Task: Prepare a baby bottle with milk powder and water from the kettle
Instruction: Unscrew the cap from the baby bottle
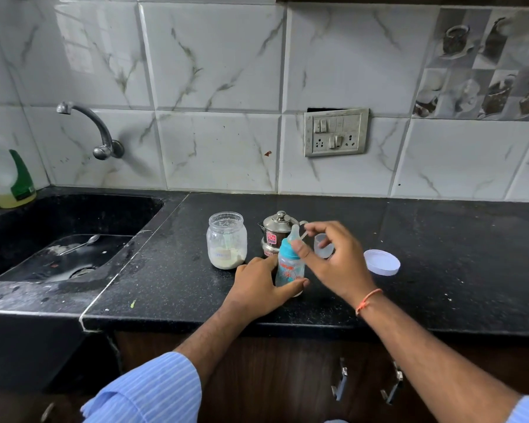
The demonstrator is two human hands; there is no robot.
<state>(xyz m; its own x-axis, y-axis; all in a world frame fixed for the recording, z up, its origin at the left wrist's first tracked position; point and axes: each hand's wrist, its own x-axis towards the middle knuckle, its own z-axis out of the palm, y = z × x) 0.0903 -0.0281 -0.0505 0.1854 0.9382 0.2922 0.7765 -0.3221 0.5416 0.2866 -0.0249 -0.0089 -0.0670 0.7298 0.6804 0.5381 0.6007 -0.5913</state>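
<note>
- Head view: the bottle (289, 270) stands upright on the black worktop (440, 254), near its front edge, with the blue collar and teat fitted on top.
- The left hand (257, 285) wraps its grip around the lower part of the bottle, thumb in front near the base.
- The right hand (333, 254) is at the top of the bottle; its thumb touches the blue collar, and its fingers pinch something thin and pale next to the teat; I cannot tell what.
- A steel kettle (277, 233) with its lid on stands just behind the bottle, touching or almost touching it in this view.
- An open jar (226, 241) with pale milk powder at the bottom stands left of the kettle.
- A clear cap (324, 245) sits behind the right hand, partly hidden.
- A white lid (381, 262) lies flat to the right of the hands.
- A sink (58, 239) on the left holds a spoon (80, 244), under a wall tap (89, 129).
- A detergent bottle (9, 175) stands at the far left corner.
</note>
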